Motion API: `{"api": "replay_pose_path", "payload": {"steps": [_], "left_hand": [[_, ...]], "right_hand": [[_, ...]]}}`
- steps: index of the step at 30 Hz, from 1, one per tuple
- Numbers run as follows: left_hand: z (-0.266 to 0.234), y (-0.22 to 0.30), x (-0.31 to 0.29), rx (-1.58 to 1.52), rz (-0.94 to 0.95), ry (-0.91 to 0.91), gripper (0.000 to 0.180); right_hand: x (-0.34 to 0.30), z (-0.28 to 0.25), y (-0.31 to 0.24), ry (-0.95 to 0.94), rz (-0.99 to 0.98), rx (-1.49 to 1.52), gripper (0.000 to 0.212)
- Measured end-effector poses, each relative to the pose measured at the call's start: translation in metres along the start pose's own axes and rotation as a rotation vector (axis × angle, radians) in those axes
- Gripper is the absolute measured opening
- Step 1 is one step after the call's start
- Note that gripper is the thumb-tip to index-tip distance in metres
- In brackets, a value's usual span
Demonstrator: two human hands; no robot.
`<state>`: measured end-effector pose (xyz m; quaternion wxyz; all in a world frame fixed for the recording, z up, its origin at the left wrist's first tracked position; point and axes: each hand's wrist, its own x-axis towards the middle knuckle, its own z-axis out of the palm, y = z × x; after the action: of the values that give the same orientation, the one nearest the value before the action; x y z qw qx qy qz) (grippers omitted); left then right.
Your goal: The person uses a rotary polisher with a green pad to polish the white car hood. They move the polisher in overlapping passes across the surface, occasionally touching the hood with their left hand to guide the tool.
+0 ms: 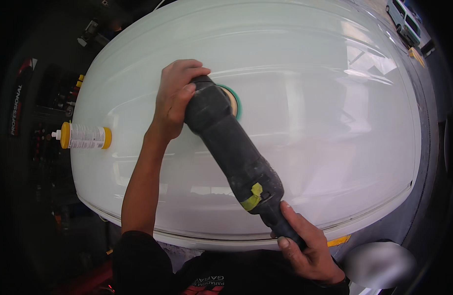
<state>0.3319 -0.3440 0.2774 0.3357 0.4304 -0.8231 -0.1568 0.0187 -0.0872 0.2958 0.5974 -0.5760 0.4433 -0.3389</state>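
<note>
A black power polisher (231, 142) lies slantwise over a glossy white vehicle panel (305, 113). Its round pad (231, 102), pale with a green rim, rests against the panel and is partly covered by the tool's head. My left hand (177, 96) is closed over that head, fingers on top and thumb along the near side. At the rear, my right hand (307, 246) wraps the narrow end of the handle. Yellow-green tape (253, 197) is stuck on the body near the handle.
A white bottle with yellow ends (87, 136) lies on its side at the panel's left edge. Dark shelving with assorted items (44, 142) stands beyond it. A light-coloured van (403, 22) shows at the far right. A blurred pale round shape (379, 265) sits at the lower right.
</note>
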Motion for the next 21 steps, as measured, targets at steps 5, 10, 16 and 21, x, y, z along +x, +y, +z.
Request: {"api": "replay_pose_path", "payload": {"steps": [5,10,16,21], "left_hand": [[0.054,0.037,0.034,-0.09,0.092,-0.048,0.044],[0.039,0.023,0.022,-0.08,0.044,-0.019,0.045],[-0.038,-0.028,-0.029,0.057,-0.084,0.074,0.054],[-0.099,-0.065,-0.075,0.124,-0.251,0.168,0.058]], "right_hand": [[-0.055,-0.007,-0.01,0.336,0.3,0.166,0.065],[-0.037,0.004,-0.016,0.286,0.25,0.031,0.067],[0.033,0.025,-0.009,-0.041,0.104,0.098,0.066],[0.095,0.06,-0.007,-0.299,-0.004,0.032,0.069]]}}
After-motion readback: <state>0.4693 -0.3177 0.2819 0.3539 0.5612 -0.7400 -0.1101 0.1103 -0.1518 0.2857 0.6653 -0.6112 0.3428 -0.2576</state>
